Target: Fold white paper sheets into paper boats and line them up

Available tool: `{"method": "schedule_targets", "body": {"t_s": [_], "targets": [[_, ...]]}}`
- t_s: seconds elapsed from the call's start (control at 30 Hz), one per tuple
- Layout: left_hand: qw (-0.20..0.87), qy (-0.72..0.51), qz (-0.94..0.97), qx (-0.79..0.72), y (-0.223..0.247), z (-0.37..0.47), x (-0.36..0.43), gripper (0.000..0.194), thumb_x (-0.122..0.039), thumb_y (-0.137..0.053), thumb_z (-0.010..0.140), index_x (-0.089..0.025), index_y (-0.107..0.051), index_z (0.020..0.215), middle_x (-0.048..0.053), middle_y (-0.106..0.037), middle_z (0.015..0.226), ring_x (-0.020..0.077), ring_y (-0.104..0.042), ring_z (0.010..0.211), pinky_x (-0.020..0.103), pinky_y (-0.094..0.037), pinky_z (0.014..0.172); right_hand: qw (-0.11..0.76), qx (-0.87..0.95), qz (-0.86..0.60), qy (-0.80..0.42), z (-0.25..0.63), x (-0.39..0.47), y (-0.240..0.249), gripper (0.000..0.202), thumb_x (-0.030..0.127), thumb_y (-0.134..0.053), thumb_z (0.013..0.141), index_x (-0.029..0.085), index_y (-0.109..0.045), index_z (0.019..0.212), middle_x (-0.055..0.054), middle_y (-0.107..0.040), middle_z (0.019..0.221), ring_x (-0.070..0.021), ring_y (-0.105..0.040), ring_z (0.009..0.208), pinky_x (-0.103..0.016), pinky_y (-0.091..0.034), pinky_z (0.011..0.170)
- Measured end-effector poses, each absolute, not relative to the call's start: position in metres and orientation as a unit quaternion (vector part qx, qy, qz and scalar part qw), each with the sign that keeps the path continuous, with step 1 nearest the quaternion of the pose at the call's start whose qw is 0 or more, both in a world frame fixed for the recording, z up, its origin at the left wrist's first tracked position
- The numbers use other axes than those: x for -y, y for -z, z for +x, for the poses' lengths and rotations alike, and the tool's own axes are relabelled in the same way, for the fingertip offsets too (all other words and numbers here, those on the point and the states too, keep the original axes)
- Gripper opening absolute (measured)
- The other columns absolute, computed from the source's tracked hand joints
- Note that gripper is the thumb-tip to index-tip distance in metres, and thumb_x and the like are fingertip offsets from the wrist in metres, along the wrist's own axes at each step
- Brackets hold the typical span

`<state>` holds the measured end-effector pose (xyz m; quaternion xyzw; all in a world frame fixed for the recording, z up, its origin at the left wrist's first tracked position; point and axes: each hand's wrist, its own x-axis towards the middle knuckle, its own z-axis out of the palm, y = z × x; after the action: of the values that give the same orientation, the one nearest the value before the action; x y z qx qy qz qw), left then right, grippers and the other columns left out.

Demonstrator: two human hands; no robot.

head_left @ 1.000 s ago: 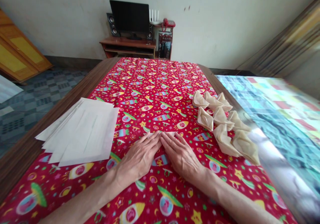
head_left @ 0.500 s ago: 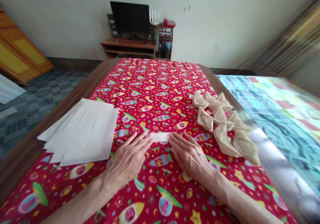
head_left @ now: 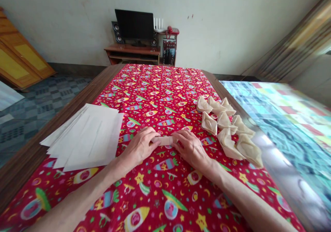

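I see the left hand (head_left: 144, 142) and right hand (head_left: 189, 145) pinching opposite ends of the folded paper strip (head_left: 164, 141), mid-width over the red cloth (head_left: 157, 177). Fanned paper sheets (head_left: 89, 135) left, grouped folded pieces (head_left: 224, 121) right; black monitor (head_left: 134, 24) beyond, on the desk (head_left: 133, 49).

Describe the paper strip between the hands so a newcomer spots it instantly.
Find the red patterned cloth. Midway across it, between the left hand and the right hand, is a narrow pale paper strip. Unlike the broad sheets at left and pointed folded pieces at right, it is a slim band with a hand at each end.
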<state>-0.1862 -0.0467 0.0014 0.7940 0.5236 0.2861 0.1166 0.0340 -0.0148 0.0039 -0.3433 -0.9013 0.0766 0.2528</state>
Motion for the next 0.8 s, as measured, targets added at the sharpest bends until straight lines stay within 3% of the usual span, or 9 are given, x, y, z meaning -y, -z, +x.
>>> {"method": "schedule_targets", "body": {"t_s": [0.1, 0.23, 0.33, 0.43, 0.57, 0.8], "targets": [[0.157, -0.339, 0.773, -0.513, 0.001, -0.187, 0.043, 0.012, -0.019, -0.054, 0.085, -0.018, -0.064, 0.091, 0.004, -0.064, 0.09, 0.0149, -0.061, 0.084, 0.026, -0.049, 0.078, 0.271, 0.891, -0.343, -0.126, 0.033, 0.014, -0.006, 0.005, 0.02, -0.055, 0.088, 0.019, -0.06, 0.088, -0.003, -0.063, 0.082, -0.0158, -0.057, 0.076, -0.028, -0.045, 0.07], [0.16, -0.419, 0.695, -0.562, 0.002, -0.191, 0.042, 0.025, -0.027, -0.054, 0.085, -0.018, -0.057, 0.108, 0.006, -0.062, 0.098, 0.0164, -0.061, 0.087, 0.029, -0.051, 0.078, 0.313, 0.868, -0.352, -0.16, 0.034, 0.014, -0.004, 0.008, 0.022, -0.055, 0.088, 0.019, -0.057, 0.081, -0.001, -0.059, 0.073, -0.0128, -0.053, 0.066, -0.024, -0.041, 0.062], [0.229, -0.462, 0.605, -0.607, -0.002, -0.188, 0.047, 0.03, -0.038, -0.051, 0.085, -0.017, -0.052, 0.106, 0.006, -0.061, 0.093, 0.0159, -0.062, 0.079, 0.027, -0.052, 0.068, 0.329, 0.863, -0.362, -0.126, 0.033, 0.016, -0.003, 0.012, 0.025, -0.053, 0.089, 0.019, -0.057, 0.079, -0.001, -0.058, 0.072, -0.0133, -0.053, 0.067, -0.024, -0.041, 0.063], [0.311, -0.388, 0.611, -0.616, -0.012, -0.178, 0.055, 0.028, -0.044, -0.045, 0.088, -0.018, -0.055, 0.09, 0.002, -0.061, 0.074, 0.0145, -0.061, 0.064, 0.025, -0.048, 0.059, 0.321, 0.88, -0.344, -0.064, 0.03, 0.021, -0.005, 0.014, 0.02, -0.05, 0.09, 0.018, -0.056, 0.077, -0.003, -0.059, 0.074, -0.0144, -0.054, 0.07, -0.025, -0.042, 0.065], [0.275, -0.307, 0.648, -0.641, -0.021, -0.162, 0.061, 0.035, -0.042, -0.04, 0.088, -0.019, -0.051, 0.064, -0.001, -0.051, 0.053, 0.0128, -0.05, 0.049, 0.025, -0.037, 0.051, 0.292, 0.908, -0.301, -0.02, 0.023, 0.033, -0.009, 0.017, 0.014, -0.046, 0.089, 0.018, -0.056, 0.076, -0.004, -0.061, 0.075, -0.0156, -0.054, 0.073, -0.026, -0.043, 0.066], [0.245, -0.284, 0.65, -0.662, -0.02, -0.158, 0.054, 0.034, -0.035, -0.041, 0.084, -0.019, -0.041, 0.053, -0.004, -0.04, 0.045, 0.0088, -0.039, 0.043, 0.023, -0.023, 0.043, 0.295, 0.879, -0.354, -0.125, 0.021, 0.038, -0.016, 0.016, 0.032, -0.048, 0.091, 0.02, -0.057, 0.083, -0.003, -0.063, 0.076, -0.0148, -0.058, 0.071, -0.025, -0.043, 0.065]]}}
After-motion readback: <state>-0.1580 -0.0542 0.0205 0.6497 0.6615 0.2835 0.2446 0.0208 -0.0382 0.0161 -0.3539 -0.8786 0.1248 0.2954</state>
